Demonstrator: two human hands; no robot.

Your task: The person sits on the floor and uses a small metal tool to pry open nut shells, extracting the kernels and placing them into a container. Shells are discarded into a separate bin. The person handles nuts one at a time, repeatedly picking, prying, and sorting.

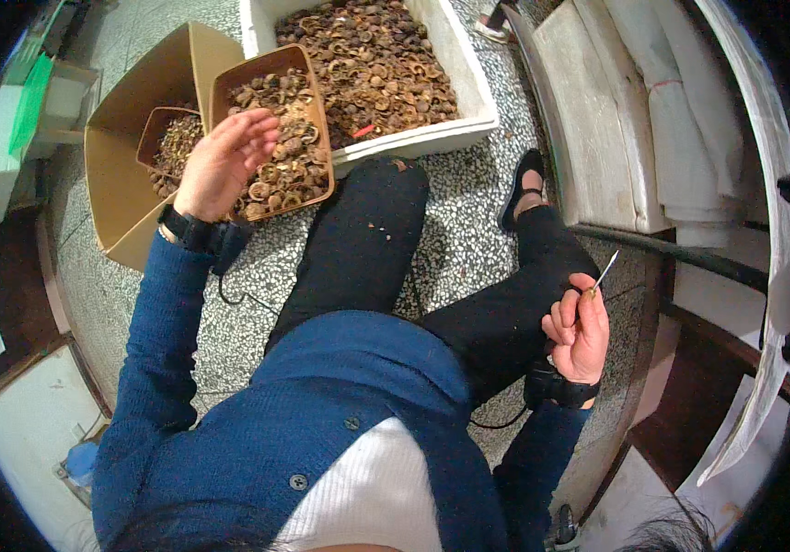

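Note:
My left hand (229,162) is raised over a brown plastic basket (329,162) of round brown husks or shells and broken pieces; its fingers are slightly curled and nothing shows in them. Off to the right, beside my bent knee, my right hand (578,324) pinches a thin pointed metal tool (606,270), its tip pointing up and away from me; its handle is mostly hidden in the fingers. Past the basket stands a white foam box (429,141) filled with similar brown husks (381,62). A small red object (364,131) lies among them near the box's near edge.
An open cardboard box (115,186) stands at the left, with a smaller brown container (148,138) of fragments inside. Speckled floor (229,338) lies below. Wrapped pale slabs or bundles (602,124) and a dark bar (684,255) border the right. Another person's shoe (491,31) shows at the top.

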